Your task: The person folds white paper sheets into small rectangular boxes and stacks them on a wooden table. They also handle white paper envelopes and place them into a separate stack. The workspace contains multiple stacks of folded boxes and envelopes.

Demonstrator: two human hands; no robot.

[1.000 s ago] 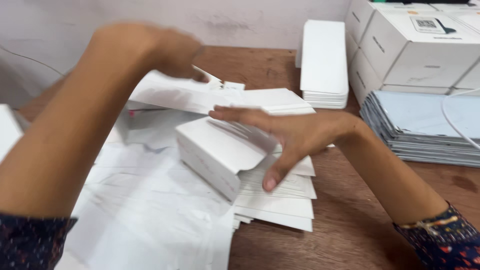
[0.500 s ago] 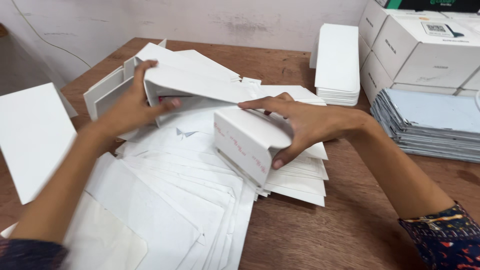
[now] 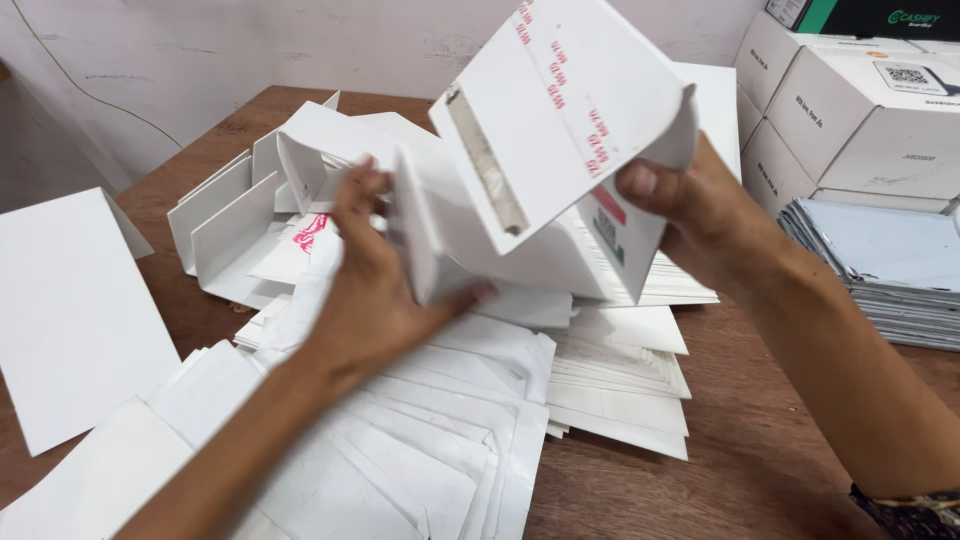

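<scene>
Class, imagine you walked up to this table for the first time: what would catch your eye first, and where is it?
First, the white folded cardboard box with pink print, lifted above the middle of the brown wooden table between the left hand and the right hand. Beneath them sprawls a pile of flat white paper envelopes. At the far right stand stacked white cartons beside a pile of grey sheets.

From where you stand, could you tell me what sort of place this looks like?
Probably a small packing or box-assembly workshop. Both hands fold a white cardboard box over a wooden table heaped with flat white box blanks, with stacked white cartons and bundled grey sheets alongside.
</scene>
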